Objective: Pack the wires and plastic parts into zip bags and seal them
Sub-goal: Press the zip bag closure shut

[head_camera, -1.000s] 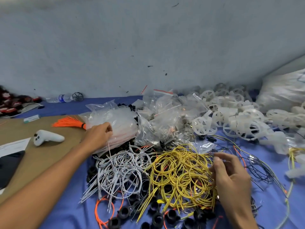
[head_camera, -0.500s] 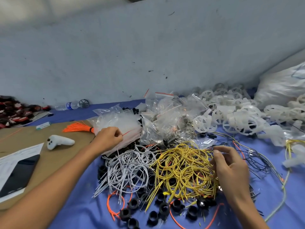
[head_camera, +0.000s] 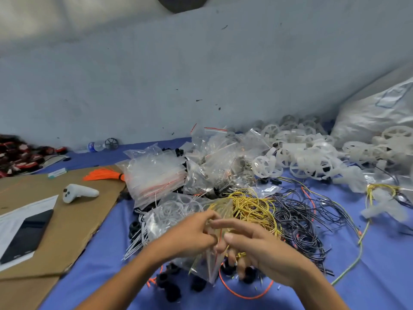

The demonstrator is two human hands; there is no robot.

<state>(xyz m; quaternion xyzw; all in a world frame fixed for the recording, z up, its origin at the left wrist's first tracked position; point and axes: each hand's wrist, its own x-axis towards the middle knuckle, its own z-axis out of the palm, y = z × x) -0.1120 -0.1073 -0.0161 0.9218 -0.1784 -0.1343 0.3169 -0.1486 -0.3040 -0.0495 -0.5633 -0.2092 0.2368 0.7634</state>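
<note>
Low in the middle of the frame, the left hand (head_camera: 190,234) and right hand (head_camera: 259,249) meet, their bent fingers (head_camera: 225,223) pinching a thin, shiny, clear zip bag (head_camera: 207,267) just beside the curly yellow wires (head_camera: 252,209).

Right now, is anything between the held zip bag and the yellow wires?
Nothing visible. The left hand and right hand hold the zip bag at the near edge of the yellow wires, which lie uncovered.

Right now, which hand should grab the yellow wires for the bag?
Probably the right hand: the yellow wires lie just past it on its side, while the left hand grips the zip bag.
</note>
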